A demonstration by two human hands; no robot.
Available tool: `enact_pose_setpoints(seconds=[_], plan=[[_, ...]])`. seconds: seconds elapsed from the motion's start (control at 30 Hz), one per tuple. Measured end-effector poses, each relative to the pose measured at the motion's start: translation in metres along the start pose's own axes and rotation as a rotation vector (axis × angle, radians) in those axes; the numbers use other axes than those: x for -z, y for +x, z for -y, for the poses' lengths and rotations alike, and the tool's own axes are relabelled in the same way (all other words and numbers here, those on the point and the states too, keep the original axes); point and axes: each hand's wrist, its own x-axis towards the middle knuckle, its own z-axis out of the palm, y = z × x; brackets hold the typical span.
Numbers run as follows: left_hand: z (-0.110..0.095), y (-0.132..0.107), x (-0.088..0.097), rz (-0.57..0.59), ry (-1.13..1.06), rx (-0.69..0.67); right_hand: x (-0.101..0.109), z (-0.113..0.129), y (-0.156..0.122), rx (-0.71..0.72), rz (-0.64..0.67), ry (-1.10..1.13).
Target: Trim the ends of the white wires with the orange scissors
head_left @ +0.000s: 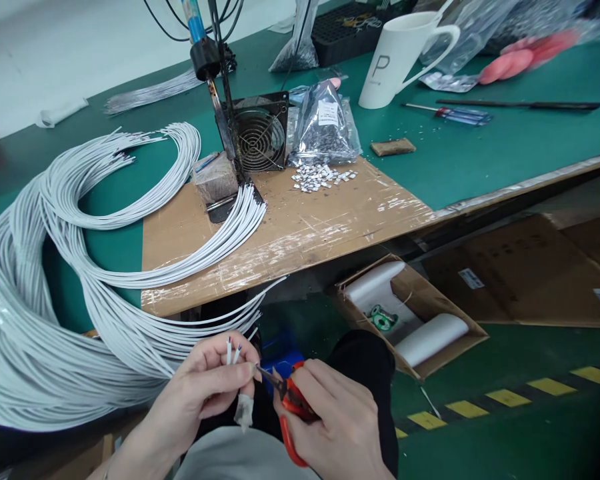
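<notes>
Your left hand [215, 379] pinches two white wires [229, 353], ends up, in front of the near edge of the desk [520, 143]. Your right hand [335, 415] holds red scissors [291, 399] just right of them, tips pointing left.

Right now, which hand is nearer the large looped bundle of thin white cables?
Left. The left hand, pinching white wire ends, is by the lower right side of the bundle; the right hand, gripping red-handled metal cutters, is farther right.

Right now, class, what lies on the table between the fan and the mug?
The head view shows a silver bag between the fan and the mug.
</notes>
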Motion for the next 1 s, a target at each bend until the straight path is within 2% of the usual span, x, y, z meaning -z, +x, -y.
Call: enact_pose_setpoints(seconds=[0.4,0.53,0.63,0.67,0.7,0.77,0.8,0.87,0.93,1.0], plan=[[0.004,0.0,-0.003,-0.027,0.11,-0.046,-0.004,0.0,-0.004,-0.012,0.005,0.021],[0.008,-0.001,-0.005,-0.073,0.15,-0.136,-0.018,0.008,-0.009,-0.143,-0.058,0.172],[0.011,-0.002,-0.003,-0.07,0.145,-0.19,-0.019,0.004,-0.006,-0.422,-0.248,0.369],[0.011,-0.002,-0.001,-0.06,0.141,-0.178,-0.015,-0.002,-0.004,-0.578,-0.385,0.442],[0.012,-0.002,0.001,-0.052,0.141,-0.152,-0.009,-0.009,-0.003,-0.621,-0.489,0.464],[0.011,-0.001,0.005,-0.042,0.158,-0.086,0.004,-0.024,-0.002,-0.677,-0.589,0.458],[0.011,0.0,0.006,-0.037,0.164,-0.061,0.009,-0.03,-0.003,-0.723,-0.585,0.445],[0.009,0.002,0.008,-0.004,0.159,-0.046,0.014,-0.037,-0.008,-0.781,-0.472,0.438],[0.006,0.003,0.007,0.035,0.154,-0.07,0.011,-0.037,-0.015,-0.808,-0.381,0.424],[0.002,0.004,0.006,0.055,0.163,-0.078,0.005,-0.034,-0.021,-0.784,-0.344,0.4]])
